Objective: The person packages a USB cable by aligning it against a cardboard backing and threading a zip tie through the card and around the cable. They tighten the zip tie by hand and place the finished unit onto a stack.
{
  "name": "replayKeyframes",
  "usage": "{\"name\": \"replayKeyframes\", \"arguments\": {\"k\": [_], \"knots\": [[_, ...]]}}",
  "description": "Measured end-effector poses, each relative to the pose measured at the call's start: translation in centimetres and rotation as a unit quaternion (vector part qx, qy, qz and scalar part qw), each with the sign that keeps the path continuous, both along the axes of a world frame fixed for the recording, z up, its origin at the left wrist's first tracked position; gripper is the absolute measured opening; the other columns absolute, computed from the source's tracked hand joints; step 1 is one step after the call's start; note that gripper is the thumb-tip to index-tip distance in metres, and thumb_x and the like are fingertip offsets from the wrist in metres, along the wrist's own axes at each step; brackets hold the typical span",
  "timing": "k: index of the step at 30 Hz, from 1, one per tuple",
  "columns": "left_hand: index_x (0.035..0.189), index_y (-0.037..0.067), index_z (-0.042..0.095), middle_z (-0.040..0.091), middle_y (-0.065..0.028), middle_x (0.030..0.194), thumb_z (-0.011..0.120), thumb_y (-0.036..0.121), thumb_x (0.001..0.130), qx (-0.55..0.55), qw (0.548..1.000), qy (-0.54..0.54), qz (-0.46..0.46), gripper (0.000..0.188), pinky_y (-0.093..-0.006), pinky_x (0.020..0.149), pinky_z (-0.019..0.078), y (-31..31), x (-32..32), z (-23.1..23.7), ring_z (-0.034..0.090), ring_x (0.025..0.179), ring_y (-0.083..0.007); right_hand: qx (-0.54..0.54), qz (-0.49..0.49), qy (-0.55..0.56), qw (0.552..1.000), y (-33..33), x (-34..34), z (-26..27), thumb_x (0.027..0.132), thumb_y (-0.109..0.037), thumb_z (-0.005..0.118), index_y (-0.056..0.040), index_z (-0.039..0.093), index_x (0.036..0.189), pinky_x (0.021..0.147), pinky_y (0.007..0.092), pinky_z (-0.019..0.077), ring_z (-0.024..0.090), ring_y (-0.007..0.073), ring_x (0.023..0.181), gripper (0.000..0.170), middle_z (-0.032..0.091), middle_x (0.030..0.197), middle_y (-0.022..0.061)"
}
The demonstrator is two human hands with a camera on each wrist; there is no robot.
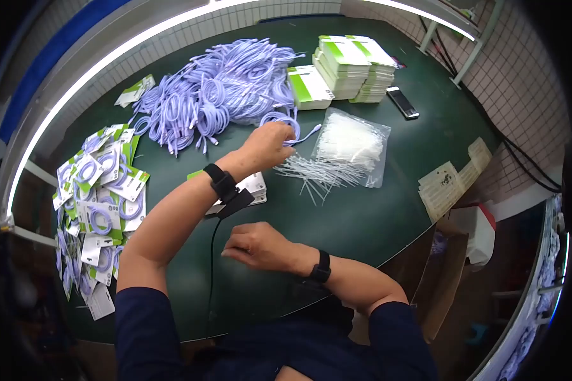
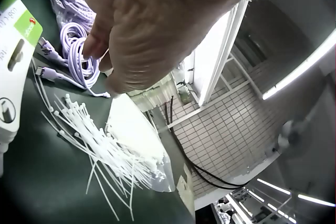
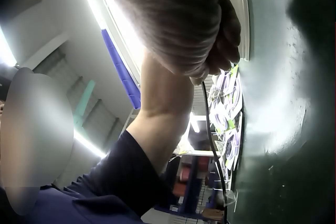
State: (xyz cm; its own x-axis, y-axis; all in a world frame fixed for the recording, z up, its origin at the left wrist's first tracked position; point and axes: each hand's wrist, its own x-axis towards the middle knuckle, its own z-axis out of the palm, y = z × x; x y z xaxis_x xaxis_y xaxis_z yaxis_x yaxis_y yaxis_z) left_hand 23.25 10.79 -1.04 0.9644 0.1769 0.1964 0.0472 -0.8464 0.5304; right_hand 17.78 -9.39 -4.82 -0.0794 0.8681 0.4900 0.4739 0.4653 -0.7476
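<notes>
Purple coil (image 2: 74,55) at left hand (image 1: 268,145), grip unclear, right hand (image 1: 260,246) loosely curled, "USB-C" card (image 2: 11,34)

A phone (image 1: 403,103) with dark screen lies on the green table (image 1: 337,228). Near the right edge of the table there are yellowish sheets (image 1: 443,187). Beyond this edge, lower down, stands an open cardboard box (image 1: 448,289), and beside it a white container (image 1: 478,232) with red rim. Black cables (image 1: 529,168) run along the tiled wall (image 1: 489,76).
</notes>
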Motion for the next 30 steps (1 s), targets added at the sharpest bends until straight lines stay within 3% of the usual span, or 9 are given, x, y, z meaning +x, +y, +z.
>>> {"name": "replayKeyframes", "arguments": {"k": [2, 4, 11, 16, 21, 23, 26, 29, 30], "knots": [[0.111, 0.001, 0.072, 0.069, -0.0193, 0.105, 0.079, 0.016, 0.082, 0.153, 0.984, -0.067, -0.058, 0.033, -0.0459, 0.089, 0.053, 0.5, 2.4, -2.5, 0.066, 0.1, -0.0363, 0.005, -0.02, -0.028, 0.999, 0.0, 0.1, -0.3, 0.094, -0.02, 0.076, -0.0047, 0.071, 0.085, 0.067, 0.045, 0.0554, 0.069, 0.0341, 0.076, 0.018, 0.066, 0.082, 0.0117], [0.105, 0.002, 0.071, 0.067, -0.0193, 0.105, 0.08, 0.017, 0.079, 0.137, 0.989, 0.014, -0.044, 0.031, -0.0499, 0.094, 0.0494, 0.7, 3.5, -3.5, 0.06, 0.108, -0.041, 0.013, -0.004, -0.046, 0.999, 0.1, 0.0, -1.1, 0.093, -0.022, 0.076, -0.0054, 0.071, 0.086, 0.066, 0.0453, 0.0547, 0.068, 0.033, 0.075, 0.019, 0.065, 0.082, 0.0108], [0.099, 0.002, 0.068, 0.071, -0.021, 0.105, 0.079, 0.017, 0.081, 0.214, 0.975, 0.052, 0.032, 0.026, -0.0515, 0.09, 0.0521, 0.4, 5.2, -4.3, 0.063, 0.104, -0.044, 0.001, -0.016, -0.084, 0.996, 0.0, -0.3, -1.4, 0.094, -0.026, 0.074, -0.0047, 0.068, 0.083, 0.07, 0.0469, 0.056, 0.068, 0.0341, 0.081, 0.024, 0.064, 0.084, 0.0116], [0.098, 0.001, 0.068, 0.072, -0.021, 0.097, 0.077, 0.017, 0.083, 0.226, 0.974, -0.029, -0.014, 0.024, -0.0523, 0.084, 0.0526, 1.9, 5.2, -3.4, 0.066, 0.097, -0.0432, -0.006, -0.007, -0.097, 0.995, 0.0, -0.2, -1.1, 0.092, -0.028, 0.075, -0.0051, 0.07, 0.085, 0.074, 0.0492, 0.0567, 0.07, 0.038, 0.082, 0.025, 0.067, 0.084, 0.0138], [0.1, -0.002, 0.069, 0.07, -0.0197, 0.085, 0.077, 0.017, 0.087, 0.091, 0.991, -0.054, 0.083, 0.025, -0.0486, 0.074, 0.0529, 2.9, 3.4, 0.7, 0.068, 0.085, -0.0405, 0.014, 0.001, -0.074, 0.997, -0.2, 0.0, -0.7, 0.092, -0.026, 0.074, -0.0048, 0.069, 0.086, 0.073, 0.049, 0.0563, 0.07, 0.0378, 0.081, 0.023, 0.067, 0.084, 0.0139], [0.101, -0.004, 0.069, 0.069, -0.0191, 0.081, 0.078, 0.017, 0.088, 0.002, 0.984, -0.14, 0.113, 0.027, -0.0459, 0.071, 0.0528, 2.6, 1.5, 2.9, 0.069, 0.08, -0.0384, 0.056, -0.019, 0.003, 0.998, -0.1, 0.4, -0.2, 0.093, -0.023, 0.075, -0.0045, 0.07, 0.089, 0.071, 0.0474, 0.0557, 0.068, 0.0376, 0.076, 0.019, 0.067, 0.083, 0.0144], [0.102, -0.002, 0.07, 0.071, -0.0179, 0.086, 0.077, 0.015, 0.091, -0.02, 0.97, -0.187, 0.153, 0.021, -0.0415, 0.07, 0.0537, -1.7, -3.7, 7.5, 0.068, 0.078, -0.0338, -0.015, -0.037, 0.171, 0.984, -0.4, 1.4, 1.4, 0.1, -0.015, 0.07, -0.0022, 0.071, 0.104, 0.067, 0.0351, 0.056, 0.07, 0.0221, 0.075, 0.014, 0.07, 0.088, 0.0102], [0.103, 0.001, 0.073, 0.072, -0.0143, 0.092, 0.078, 0.009, 0.087, 0.108, 0.938, -0.293, 0.148, 0.019, -0.0389, 0.071, 0.0547, -5.2, -8.9, 8.3, 0.069, 0.08, -0.0289, -0.086, -0.054, 0.361, 0.927, -1.3, 2.8, 4.0, 0.109, -0.015, 0.057, 0.0026, 0.067, 0.127, 0.067, 0.0263, 0.0562, 0.068, 0.0103, 0.078, 0.027, 0.072, 0.095, 0.007], [0.103, 0.001, 0.073, 0.072, -0.0143, 0.092, 0.078, 0.009, 0.087, 0.107, 0.938, -0.286, 0.163, 0.019, -0.0389, 0.071, 0.0547, -6.0, -10.4, 8.1, 0.069, 0.08, -0.0289, -0.098, -0.042, 0.364, 0.925, -1.3, 3.2, 4.1, 0.109, -0.015, 0.057, 0.0026, 0.067, 0.127, 0.067, 0.0263, 0.0562, 0.068, 0.0103, 0.078, 0.027, 0.072, 0.095, 0.007]]}}
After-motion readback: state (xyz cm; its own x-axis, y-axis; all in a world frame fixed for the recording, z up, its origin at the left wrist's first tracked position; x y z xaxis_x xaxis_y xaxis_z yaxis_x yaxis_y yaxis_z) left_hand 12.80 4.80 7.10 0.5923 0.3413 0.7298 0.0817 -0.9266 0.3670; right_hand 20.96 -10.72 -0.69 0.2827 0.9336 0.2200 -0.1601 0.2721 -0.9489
